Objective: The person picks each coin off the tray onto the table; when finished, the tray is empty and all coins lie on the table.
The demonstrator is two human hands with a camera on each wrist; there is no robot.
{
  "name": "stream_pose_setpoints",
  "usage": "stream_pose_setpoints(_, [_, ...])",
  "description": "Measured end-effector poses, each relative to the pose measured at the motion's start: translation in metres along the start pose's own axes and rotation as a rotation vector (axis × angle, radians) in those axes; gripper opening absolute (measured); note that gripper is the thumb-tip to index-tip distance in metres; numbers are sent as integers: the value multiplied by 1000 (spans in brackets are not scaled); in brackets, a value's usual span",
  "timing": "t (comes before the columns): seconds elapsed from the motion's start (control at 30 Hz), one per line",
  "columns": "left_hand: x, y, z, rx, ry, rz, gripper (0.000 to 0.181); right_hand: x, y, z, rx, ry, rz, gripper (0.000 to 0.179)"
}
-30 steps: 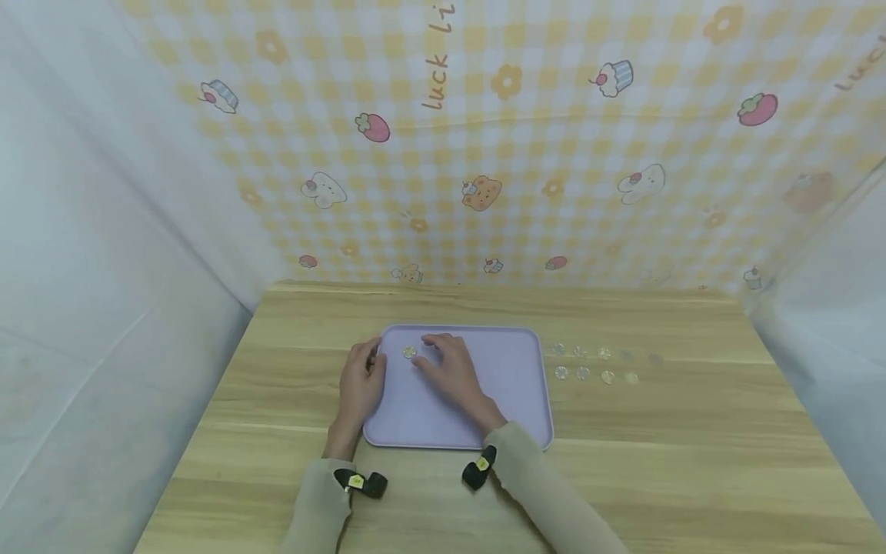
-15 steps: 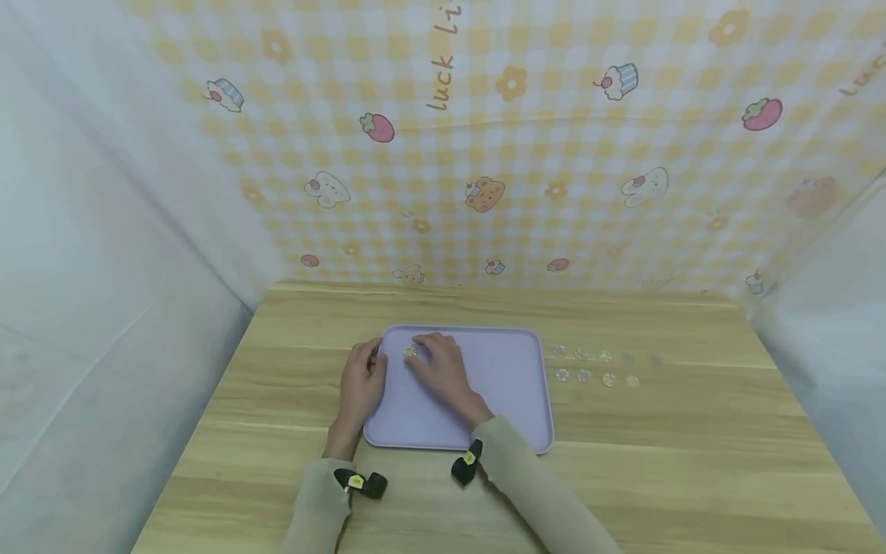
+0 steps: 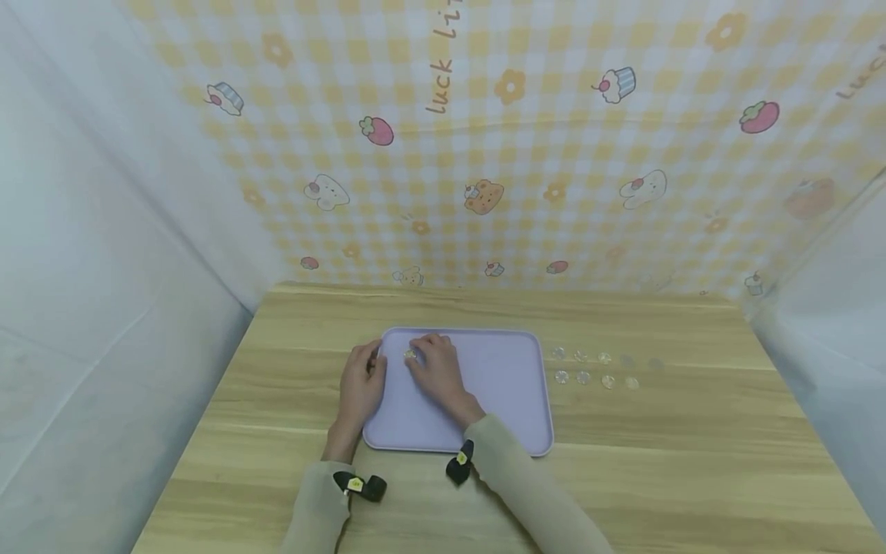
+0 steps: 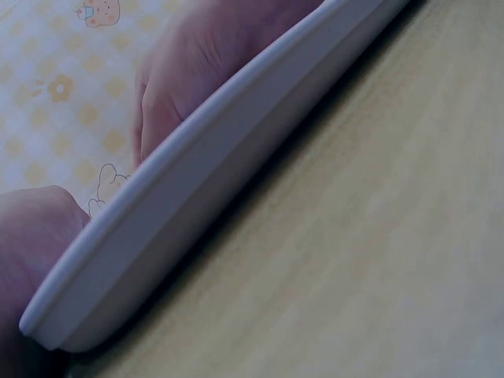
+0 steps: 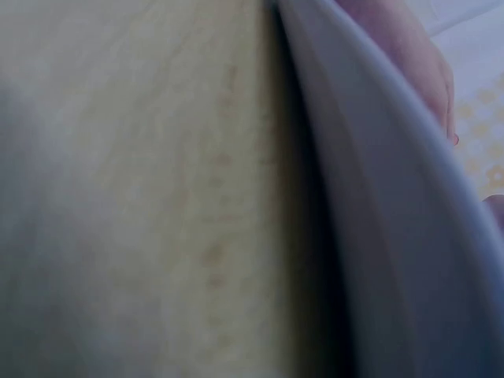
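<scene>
A pale purple tray (image 3: 477,400) lies on the wooden table. At its left rim is my left hand (image 3: 360,388), fingers bent along the edge and thumb on the rim. My right hand (image 3: 439,373) reaches over the tray's upper left part. Between its thumb and index finger it pinches a small clear round disc (image 3: 410,354) with a yellowish tint, partly covered by the fingertips. In the left wrist view the tray's side wall (image 4: 205,173) hides part of the hands. The right wrist view shows the tray's outer wall (image 5: 370,181) and no disc.
Right of the tray, several similar clear discs lie in two rows, among them a near disc (image 3: 561,377) and a far disc (image 3: 655,363). A yellow checked cloth (image 3: 526,146) hangs behind the wooden table (image 3: 664,462). White sheets close off both sides.
My right hand has moved left over the tray, and its thumb and index finger have closed on the clear disc. The left hand has stayed at the rim.
</scene>
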State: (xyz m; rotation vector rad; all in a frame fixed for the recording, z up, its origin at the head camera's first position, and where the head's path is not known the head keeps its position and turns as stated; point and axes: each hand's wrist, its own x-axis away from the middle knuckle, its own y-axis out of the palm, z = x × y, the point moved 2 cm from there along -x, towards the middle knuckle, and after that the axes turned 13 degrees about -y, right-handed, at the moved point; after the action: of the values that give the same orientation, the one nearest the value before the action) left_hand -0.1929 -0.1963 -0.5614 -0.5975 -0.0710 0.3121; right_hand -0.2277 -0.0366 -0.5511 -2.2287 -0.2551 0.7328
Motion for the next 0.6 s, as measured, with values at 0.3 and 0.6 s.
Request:
stream_pose_setpoints(0.3, [0,-1,0,3,13,5,37,-3,-1,0,17,9,-29,23])
stream_pose_setpoints(0.6, [1,-1,1,9,2,-3,37,-11,-4,-2,17,78,-136,21])
